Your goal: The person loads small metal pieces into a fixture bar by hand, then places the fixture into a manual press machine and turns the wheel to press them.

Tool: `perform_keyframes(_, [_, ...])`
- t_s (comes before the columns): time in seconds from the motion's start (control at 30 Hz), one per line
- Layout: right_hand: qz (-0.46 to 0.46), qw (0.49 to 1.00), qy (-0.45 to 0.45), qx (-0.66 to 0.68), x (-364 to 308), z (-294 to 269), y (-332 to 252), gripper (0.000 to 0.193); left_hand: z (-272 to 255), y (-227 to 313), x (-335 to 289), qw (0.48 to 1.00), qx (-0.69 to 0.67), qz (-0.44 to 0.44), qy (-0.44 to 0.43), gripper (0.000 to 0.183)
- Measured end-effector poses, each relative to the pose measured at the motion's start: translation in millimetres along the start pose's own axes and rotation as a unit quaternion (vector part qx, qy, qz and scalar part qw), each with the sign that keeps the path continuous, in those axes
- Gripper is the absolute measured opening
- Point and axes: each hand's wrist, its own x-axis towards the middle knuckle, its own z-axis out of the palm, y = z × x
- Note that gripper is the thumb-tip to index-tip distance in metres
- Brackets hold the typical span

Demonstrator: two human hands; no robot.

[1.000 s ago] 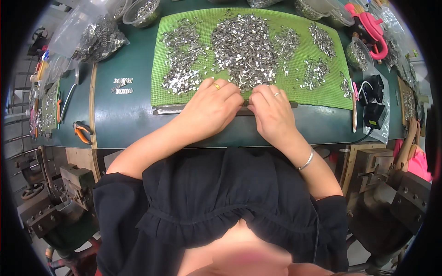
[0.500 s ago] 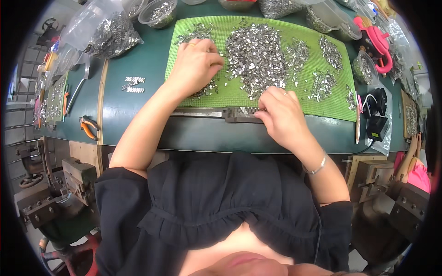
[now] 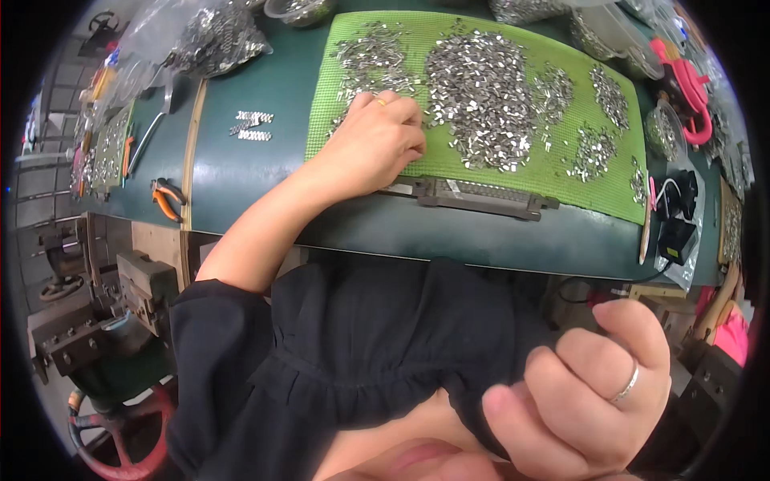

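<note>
My left hand (image 3: 377, 144) rests low over the green mat (image 3: 417, 72), its fingers curled together; their tips are hidden, so what they pinch cannot be seen. Just beside it, along the mat's near edge, lies a long, dark metal jig (image 3: 485, 196) with a row of small metal pieces in its slot. Off the table and close to my body is my right hand (image 3: 589, 393), raised with its fingers bent into a loose fist; nothing shows in it. A big heap of small silvery metal pieces (image 3: 481, 92) covers the mat's middle, and a looser scatter (image 3: 373, 56) lies beyond my left hand.
Smaller piles (image 3: 593, 152) dot the mat's right side. Linked metal strips (image 3: 253, 124) and orange-handled pliers (image 3: 167, 199) lie to the left. Bags of metal parts (image 3: 220, 40) stand at the back. A pink-red tool (image 3: 686, 88) and a black adapter (image 3: 678, 239) are at right.
My right hand has left the jig and come up toward me, off the table. My left hand has drawn nearer to the jig, uncovering the scatter behind it. The view has shifted.
</note>
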Motion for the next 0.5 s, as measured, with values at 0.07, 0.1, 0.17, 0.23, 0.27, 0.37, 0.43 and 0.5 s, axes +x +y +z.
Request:
perform_keyframes(0.07, [0.02,0.999,-0.016,0.023,0.6,2.3,4.0,0.029,-3.6,-2.6,-9.3,1.0,0.003,-0.029,-0.011,0.007])
perform_keyframes(0.1, [0.016,0.999,-0.016,0.023,-1.8,3.1,4.6,0.029,-5.0,-2.0,-10.5,0.999,-0.005,-0.035,-0.023,0.007])
perform_keyframes(0.17, [-0.003,1.0,0.01,0.004,-9.9,8.8,11.0,0.029,-7.3,-4.3,-16.7,0.999,-0.007,-0.048,-0.022,0.008])
perform_keyframes(0.23, [-0.009,0.999,0.043,-0.019,-19.5,13.8,12.6,0.029,-9.8,-4.5,-15.0,0.999,-0.011,-0.046,-0.024,0.009])
perform_keyframes(0.27, [-0.004,0.998,0.061,-0.033,-23.5,14.1,8.4,0.029,-9.8,-1.9,-9.0,0.999,-0.019,-0.037,-0.03,0.009])
perform_keyframes(0.37, [0.003,0.998,0.063,0.024,-30.2,10.3,10.5,0.025,-10.9,-2.7,-10.7,0.999,-0.015,-0.041,-0.032,0.01])
perform_keyframes(0.43, [0.02,0.995,0.071,0.074,-35.8,7.1,6.1,0.017,-12.1,-0.6,-11.4,0.999,-0.003,-0.024,-0.032,0.011])
perform_keyframes(0.5, [0.002,0.995,0.059,0.076,-40.2,-2.5,10.8,0.016,-12.7,-1.9,-10.6,1.0,0.007,-0.011,-0.028,0.012])
